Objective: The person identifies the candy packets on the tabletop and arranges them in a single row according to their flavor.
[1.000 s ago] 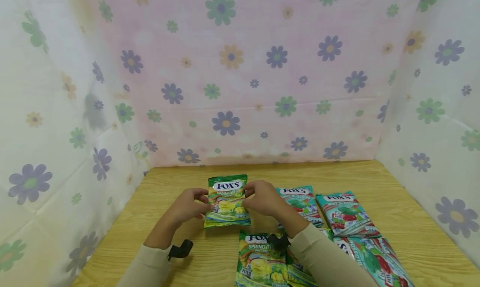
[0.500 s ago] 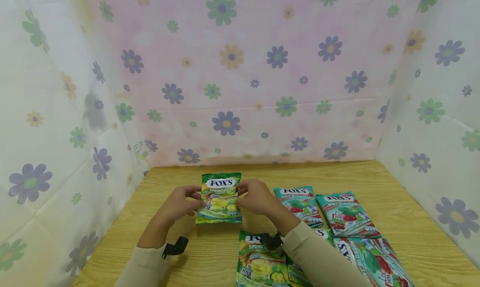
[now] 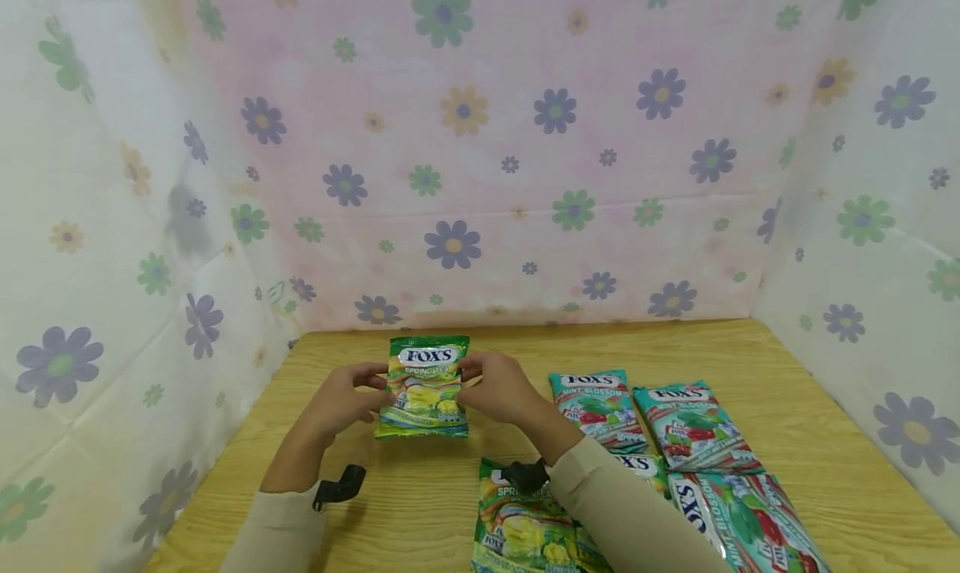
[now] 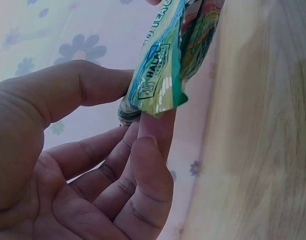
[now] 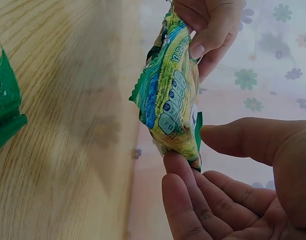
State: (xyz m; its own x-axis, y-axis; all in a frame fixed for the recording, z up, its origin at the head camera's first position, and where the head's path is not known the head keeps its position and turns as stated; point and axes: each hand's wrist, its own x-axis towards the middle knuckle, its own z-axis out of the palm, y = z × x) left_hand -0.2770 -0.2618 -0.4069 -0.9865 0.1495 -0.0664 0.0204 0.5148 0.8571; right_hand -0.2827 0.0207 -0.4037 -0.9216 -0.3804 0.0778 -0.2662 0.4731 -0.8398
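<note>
A green and yellow Fox's Spring Tea candy bag [image 3: 426,390] is held up over the left part of the table, its printed front facing the head camera. My left hand [image 3: 337,402] pinches its left edge; the left wrist view has the thumb on one face of the bag [image 4: 158,75] and fingers behind it. On the opposite edge my right hand [image 3: 502,386] grips with thumb and fingers, seen close in the right wrist view beside the bag's bottom panel [image 5: 170,95]. The lower edge hangs above the wood, with a shadow beneath.
Teal Fox's Mint Blossom bags [image 3: 600,411] lie in a group on the right of the wooden table [image 3: 300,373]. Nearer are a Spring Tea bag [image 3: 521,531] and another, partly under my right sleeve [image 3: 630,506]. Flowered cloth [image 3: 480,173] encloses the back and sides.
Both hands have carried the Spring Tea bag leftward and a little farther up in the head view. The bags lying on the table stay where they were.
</note>
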